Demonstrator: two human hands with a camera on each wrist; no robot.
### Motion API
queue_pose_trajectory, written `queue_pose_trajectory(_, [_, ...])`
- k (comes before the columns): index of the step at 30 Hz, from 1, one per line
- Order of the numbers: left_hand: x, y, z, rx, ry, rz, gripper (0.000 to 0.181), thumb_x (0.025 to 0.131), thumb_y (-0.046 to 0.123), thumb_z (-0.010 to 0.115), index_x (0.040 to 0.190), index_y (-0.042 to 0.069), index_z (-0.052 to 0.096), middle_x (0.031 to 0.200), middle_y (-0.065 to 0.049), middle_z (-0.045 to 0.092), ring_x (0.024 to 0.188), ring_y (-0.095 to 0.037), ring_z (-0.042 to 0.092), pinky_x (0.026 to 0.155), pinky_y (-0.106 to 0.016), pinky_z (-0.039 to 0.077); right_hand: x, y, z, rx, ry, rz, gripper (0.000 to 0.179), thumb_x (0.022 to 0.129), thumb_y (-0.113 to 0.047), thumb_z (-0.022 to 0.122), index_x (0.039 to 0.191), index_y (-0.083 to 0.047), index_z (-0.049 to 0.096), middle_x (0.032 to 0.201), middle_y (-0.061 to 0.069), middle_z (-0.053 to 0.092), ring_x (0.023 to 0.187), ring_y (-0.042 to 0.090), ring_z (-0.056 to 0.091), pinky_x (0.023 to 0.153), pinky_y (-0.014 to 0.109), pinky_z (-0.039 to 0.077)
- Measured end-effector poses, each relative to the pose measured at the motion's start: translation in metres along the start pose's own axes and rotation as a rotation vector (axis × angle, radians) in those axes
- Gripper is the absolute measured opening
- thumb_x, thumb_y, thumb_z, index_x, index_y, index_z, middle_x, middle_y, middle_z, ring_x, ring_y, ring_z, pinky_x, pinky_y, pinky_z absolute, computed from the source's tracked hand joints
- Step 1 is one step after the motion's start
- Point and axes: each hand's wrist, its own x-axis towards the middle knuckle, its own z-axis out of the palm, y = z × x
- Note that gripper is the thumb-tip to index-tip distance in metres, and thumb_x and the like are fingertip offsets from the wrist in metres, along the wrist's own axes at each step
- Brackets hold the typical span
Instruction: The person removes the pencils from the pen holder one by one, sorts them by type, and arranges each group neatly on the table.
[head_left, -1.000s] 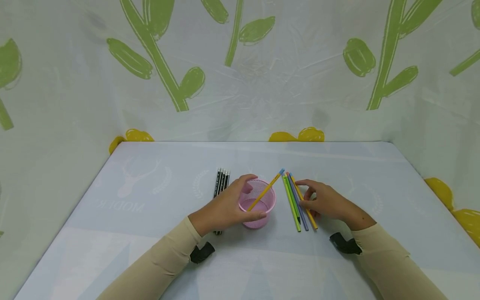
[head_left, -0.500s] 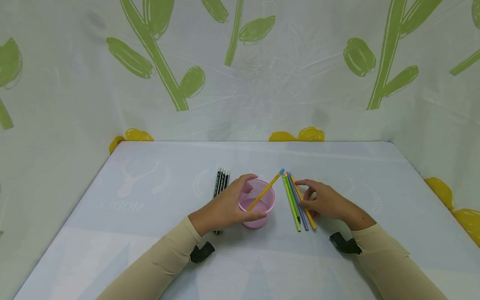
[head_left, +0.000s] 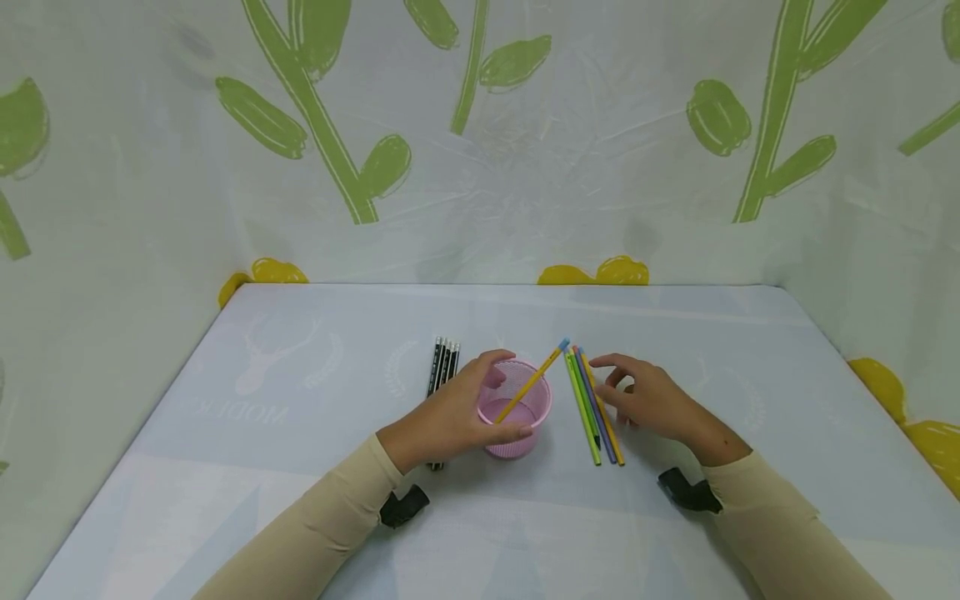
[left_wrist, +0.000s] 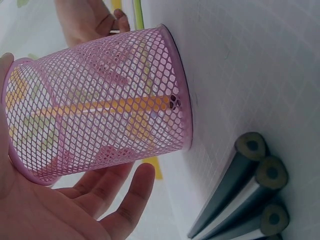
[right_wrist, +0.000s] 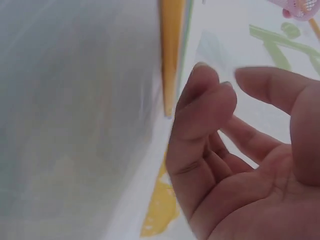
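My left hand (head_left: 467,410) holds a pink mesh pencil cup (head_left: 513,448) from its left side, thumb and fingers curved round it near the rim. A yellow pencil (head_left: 534,386) with a blue end leans inside the cup. Right of the cup lies a bundle of pencils on the table: green ones (head_left: 584,412), a purple one (head_left: 604,439) and a yellow-orange one (head_left: 613,442) on the outer side. My right hand (head_left: 651,402) is just beside the yellow-orange pencil, fingers loosely bent; the right wrist view shows nothing between its thumb and fingers.
Several black pencils (head_left: 443,363) lie left of the cup, partly hidden under my left hand in the head view. The table (head_left: 337,517) has a pale printed cover. A white wall sheet (head_left: 570,183) with green leaf prints stands behind it.
The near end of the outer yellow-orange pencil has shifted left against the purple one. My right thumb and fingers have loosened from it slightly. The left hand and cup stay in place.
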Motion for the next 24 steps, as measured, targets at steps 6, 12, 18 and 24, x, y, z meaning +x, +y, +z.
queue_pose_trajectory(6, [0.000, 0.000, 0.000, 0.007, 0.003, -0.004, 0.090, 0.078, 0.054, 0.080, 0.150, 0.030, 0.030, 0.139, 0.002, 0.050, 0.130, -0.015, 0.050, 0.101, -0.040, 0.049, -0.013, -0.017, 0.000, 0.092, 0.072, -0.145, 0.038, 0.100, -0.019, 0.061, 0.136, -0.006, 0.057, 0.109, 0.016, 0.065, 0.077, 0.020, 0.067, 0.064, 0.032, 0.058])
queue_pose_trajectory(12, [0.000, 0.001, 0.000, 0.012, 0.001, -0.002, 0.092, 0.079, 0.054, 0.079, 0.151, 0.029, 0.029, 0.140, 0.002, 0.049, 0.130, -0.015, 0.050, 0.102, -0.041, 0.049, -0.023, -0.032, 0.006, 0.102, 0.141, -0.258, 0.030, 0.099, -0.022, 0.063, 0.125, -0.007, 0.065, 0.106, 0.013, 0.070, 0.084, 0.025, 0.068, 0.074, 0.029, 0.058])
queue_pose_trajectory(18, [-0.001, 0.000, 0.000, 0.011, 0.002, -0.002, 0.092, 0.079, 0.055, 0.079, 0.151, 0.029, 0.030, 0.140, 0.003, 0.049, 0.130, -0.015, 0.050, 0.102, -0.042, 0.049, -0.021, -0.040, 0.015, 0.076, 0.201, -0.308, 0.028, 0.098, -0.024, 0.066, 0.120, -0.007, 0.068, 0.104, 0.004, 0.071, 0.092, 0.017, 0.066, 0.078, 0.024, 0.057])
queue_pose_trajectory(24, [0.000, 0.001, -0.001, 0.015, -0.003, 0.012, 0.092, 0.079, 0.054, 0.079, 0.152, 0.028, 0.030, 0.141, 0.001, 0.049, 0.131, -0.017, 0.050, 0.101, -0.043, 0.050, -0.017, -0.046, 0.019, 0.058, 0.215, -0.351, 0.029, 0.097, -0.021, 0.067, 0.121, -0.004, 0.068, 0.101, 0.003, 0.071, 0.093, 0.018, 0.066, 0.078, 0.026, 0.057])
